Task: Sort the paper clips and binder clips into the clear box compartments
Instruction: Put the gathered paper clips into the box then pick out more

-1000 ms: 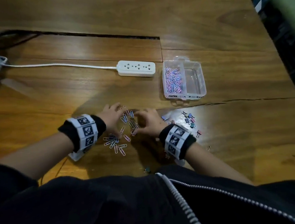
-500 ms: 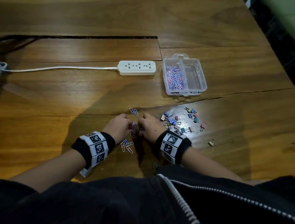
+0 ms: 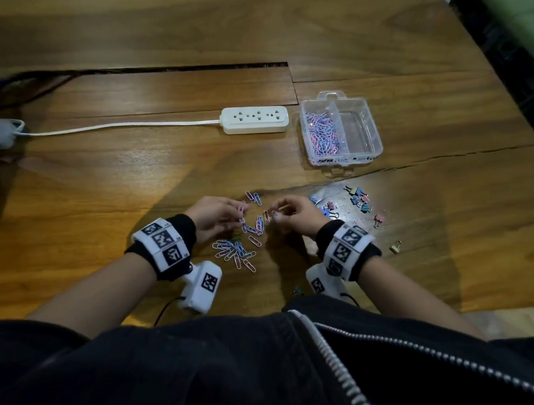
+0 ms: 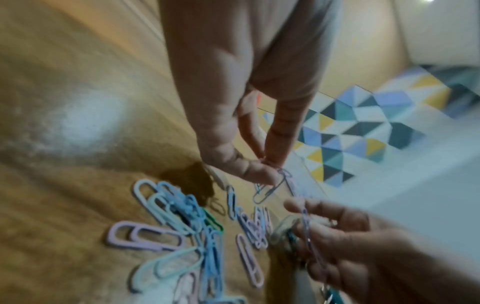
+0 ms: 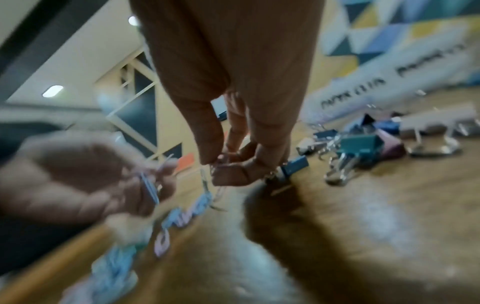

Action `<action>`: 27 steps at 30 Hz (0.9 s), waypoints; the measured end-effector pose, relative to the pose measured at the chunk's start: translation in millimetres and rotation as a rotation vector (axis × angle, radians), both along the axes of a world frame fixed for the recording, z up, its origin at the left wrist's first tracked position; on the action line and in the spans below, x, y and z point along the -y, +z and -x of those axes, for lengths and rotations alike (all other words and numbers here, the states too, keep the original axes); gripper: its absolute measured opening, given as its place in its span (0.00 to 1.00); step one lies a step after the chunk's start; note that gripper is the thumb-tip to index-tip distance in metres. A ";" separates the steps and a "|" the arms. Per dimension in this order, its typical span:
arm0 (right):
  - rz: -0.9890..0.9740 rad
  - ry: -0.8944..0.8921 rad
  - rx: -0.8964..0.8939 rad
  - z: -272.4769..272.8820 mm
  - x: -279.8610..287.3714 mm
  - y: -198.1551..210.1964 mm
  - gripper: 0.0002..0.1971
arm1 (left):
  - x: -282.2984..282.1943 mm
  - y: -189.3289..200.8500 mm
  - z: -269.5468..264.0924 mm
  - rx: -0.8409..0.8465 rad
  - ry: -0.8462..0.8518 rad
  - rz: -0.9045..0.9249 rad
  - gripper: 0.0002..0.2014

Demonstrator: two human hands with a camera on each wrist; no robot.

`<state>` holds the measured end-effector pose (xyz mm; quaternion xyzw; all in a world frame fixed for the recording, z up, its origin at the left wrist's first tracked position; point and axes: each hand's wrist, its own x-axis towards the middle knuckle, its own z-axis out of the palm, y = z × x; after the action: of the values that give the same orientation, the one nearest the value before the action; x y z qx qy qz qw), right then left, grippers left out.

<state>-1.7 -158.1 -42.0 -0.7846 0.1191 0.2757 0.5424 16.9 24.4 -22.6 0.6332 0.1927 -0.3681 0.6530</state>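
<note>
Table [image 3: 129, 188]: a wide wooden top carried everything; a white power strip [image 3: 254, 119] lay toward 12 o'clock of the hands.
Box [image 3: 372, 135]: the clear box sat at about 1 o'clock from the hands, well apart from them, lid off. Its left compartment held a heap of pastel paper clips; the right one looked bare.
Binder clips [image 3: 359, 199]: a loose cluster lay at 3 o'clock, just beside the right hand – none of it sorted, by my reading.
Paper clips [image 3: 236, 252]: a loose pile lay between and below the hands, at 6 o'clock.
Left hand [image 3: 217, 216]: fingers narrowed to a pinch on one or more paper clips.
Right hand [image 3: 292, 214]: fingertips pinched on paper clips too.
Progress: roughly midway through the paper clips, binder clips all left.
Unclear: both wrist views were blurred – how many clips each hand held could not be counted.
</note>
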 end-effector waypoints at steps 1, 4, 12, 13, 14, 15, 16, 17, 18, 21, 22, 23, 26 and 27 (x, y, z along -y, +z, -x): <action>-0.115 -0.076 -0.049 0.3 2.6 0.9 0.10 | -1.8 0.4 -0.3 -0.025 0.042 0.045 0.09; -0.367 -0.215 -0.161 2.1 8.2 6.0 0.12 | -5.8 -1.3 1.5 -0.106 0.141 0.182 0.10; -0.455 -0.387 -0.272 7.7 5.6 10.1 0.16 | -5.6 -5.6 12.1 -0.222 0.074 0.374 0.05; -0.334 -0.349 -0.229 6.7 4.4 7.0 0.15 | -4.3 -5.6 12.4 -0.204 0.047 0.326 0.08; -0.162 -0.268 -0.157 6.1 2.8 2.8 0.14 | -2.1 -5.4 13.0 -0.153 -0.011 0.226 0.11; 0.034 -0.162 -0.068 6.2 0.9 -2.4 0.14 | -0.2 -4.9 14.4 -0.065 -0.111 0.076 0.13; 0.218 -0.065 0.022 7.0 -1.0 -7.6 0.13 | 1.3 -4.3 15.9 0.055 -0.251 -0.113 0.13; 0.363 0.006 0.079 8.3 -3.4 -10.2 0.11 | 1.2 -5.2 17.1 0.184 -0.412 -0.304 0.14; 0.462 0.057 0.116 9.8 -5.6 -10.9 0.12 | 0.2 -7.1 18.5 0.291 -0.572 -0.463 0.15; 0.600 0.165 0.168 10.8 -11.7 -8.6 0.20 | -7.1 -13.8 22.3 0.452 -0.892 -0.779 0.28; 0.627 0.185 0.179 10.4 -13.9 -7.0 0.20 | -9.2 -16.0 22.7 0.486 -0.910 -0.802 0.29; 0.644 0.200 0.186 9.8 -16.1 -6.2 0.18 | -11.2 -17.4 23.0 0.510 -0.891 -0.785 0.29; 0.628 0.229 0.198 8.9 -21.0 -8.3 0.11 | -14.2 -18.5 23.8 0.582 -0.854 -0.746 0.21; 0.619 0.230 0.192 8.5 -21.5 -10.1 0.09 | -14.6 -18.8 23.2 0.612 -0.868 -0.761 0.19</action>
<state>-10.2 -136.6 -52.1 -0.9426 0.0565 0.2108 0.2526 -6.3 39.0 -41.4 0.9166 -0.1584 -0.3074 0.2008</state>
